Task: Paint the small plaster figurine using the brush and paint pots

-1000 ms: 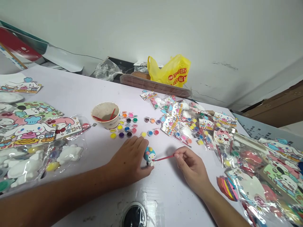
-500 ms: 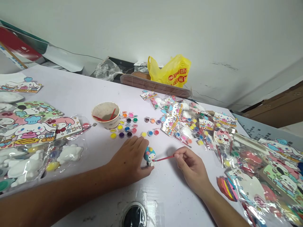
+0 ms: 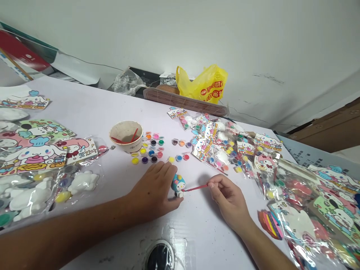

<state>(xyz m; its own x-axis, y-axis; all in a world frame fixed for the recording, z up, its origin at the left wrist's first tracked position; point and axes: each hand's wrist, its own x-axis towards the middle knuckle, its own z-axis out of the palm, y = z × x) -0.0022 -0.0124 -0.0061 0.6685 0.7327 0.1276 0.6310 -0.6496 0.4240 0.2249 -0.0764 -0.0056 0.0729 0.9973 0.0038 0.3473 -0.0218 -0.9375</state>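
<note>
Across the pale lilac surface [image 3: 84, 101], bears a blue-hooded figurine [image 3: 179, 185], apparently standing, at the dial's centre. Between ten and eleven o'clock, supports a paper cup [image 3: 128, 146]; at eleven, just beside it, paint pots [image 3: 144, 160] in many colours, more at twelve. Holds cartoon-printed packets [image 3: 35, 157] piled at nine, a packet heap [image 3: 203, 148] around one, overlapping packets [image 3: 334, 210] at three. At four, carries a rainbow-striped piece [image 3: 270, 224]; near six, a round black item [image 3: 159, 257], partly cut off.
</note>
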